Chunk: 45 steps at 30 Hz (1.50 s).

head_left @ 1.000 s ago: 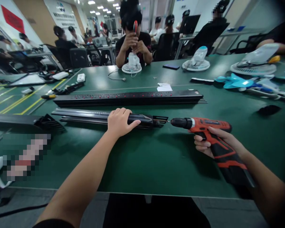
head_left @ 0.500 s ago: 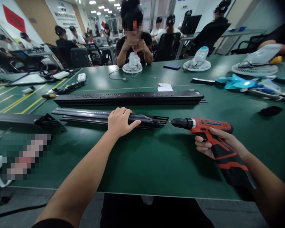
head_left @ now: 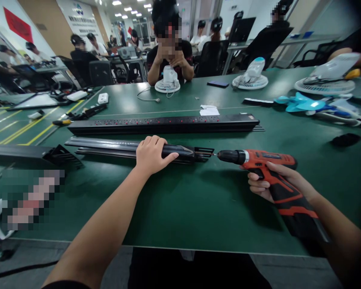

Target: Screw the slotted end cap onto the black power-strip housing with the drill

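My left hand [head_left: 152, 154] is wrapped over a long black power strip [head_left: 117, 144] lying on the green table, thumb pointing right; its sockets do not show. At the strip's right end a slotted black bracket [head_left: 205, 151] sticks out. My right hand [head_left: 269, 180] grips an orange-and-black cordless drill [head_left: 267, 158] by its handle, with the index finger near the trigger. The drill lies level and points left, its thin bit at the bracket. Whether the bit touches a screw there is too small to tell.
Behind lies another black power strip [head_left: 165, 123] with red-marked sockets. A third black bar [head_left: 18, 151] is at the left. White fan parts [head_left: 167, 85], blue fan blades [head_left: 301, 103], a phone [head_left: 217, 84] and a screwdriver [head_left: 61, 122] lie around. A person [head_left: 171, 44] sits opposite.
The view has shifted very slightly. Both hands keep their holds, and the drill stays at the bracket end of the strip.
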Each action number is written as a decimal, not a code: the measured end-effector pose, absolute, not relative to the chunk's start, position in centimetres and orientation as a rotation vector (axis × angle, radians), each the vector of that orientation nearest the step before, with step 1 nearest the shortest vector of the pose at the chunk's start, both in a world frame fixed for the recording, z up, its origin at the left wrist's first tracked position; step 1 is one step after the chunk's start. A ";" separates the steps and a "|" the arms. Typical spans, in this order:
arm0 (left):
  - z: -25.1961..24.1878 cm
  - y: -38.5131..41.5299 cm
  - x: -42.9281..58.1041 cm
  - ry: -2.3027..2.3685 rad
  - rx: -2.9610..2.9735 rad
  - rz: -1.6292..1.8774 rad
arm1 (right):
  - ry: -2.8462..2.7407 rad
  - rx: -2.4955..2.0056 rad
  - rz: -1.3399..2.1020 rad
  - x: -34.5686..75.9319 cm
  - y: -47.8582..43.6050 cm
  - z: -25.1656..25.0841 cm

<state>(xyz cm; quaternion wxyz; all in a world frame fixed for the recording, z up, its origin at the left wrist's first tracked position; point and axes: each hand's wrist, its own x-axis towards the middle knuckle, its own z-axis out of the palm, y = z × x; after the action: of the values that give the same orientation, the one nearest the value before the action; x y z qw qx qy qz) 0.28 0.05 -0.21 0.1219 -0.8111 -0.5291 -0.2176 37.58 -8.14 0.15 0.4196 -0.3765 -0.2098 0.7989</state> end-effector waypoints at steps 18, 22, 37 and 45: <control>0.0 0.0 0.3 -1.581 -2.381 -0.633 | -0.533 -0.956 1.994 37.8 -8.3 0.0; 0.1 0.0 0.3 -1.587 -2.391 -0.618 | -0.532 -0.960 2.008 38.0 -8.3 -0.1; 0.2 0.0 0.4 -1.578 -2.373 -0.612 | -0.625 -1.003 2.007 38.5 -8.5 -0.5; 0.1 0.1 0.3 -1.549 -2.375 -0.604 | -0.571 -1.045 1.998 38.5 -8.6 -0.3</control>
<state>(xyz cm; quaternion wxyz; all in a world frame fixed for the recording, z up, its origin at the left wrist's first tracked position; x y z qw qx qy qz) 0.34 0.07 0.08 0.1210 -0.8132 -0.5304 -0.2069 38.52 -8.58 -0.32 0.3968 -0.4124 -0.2253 0.7885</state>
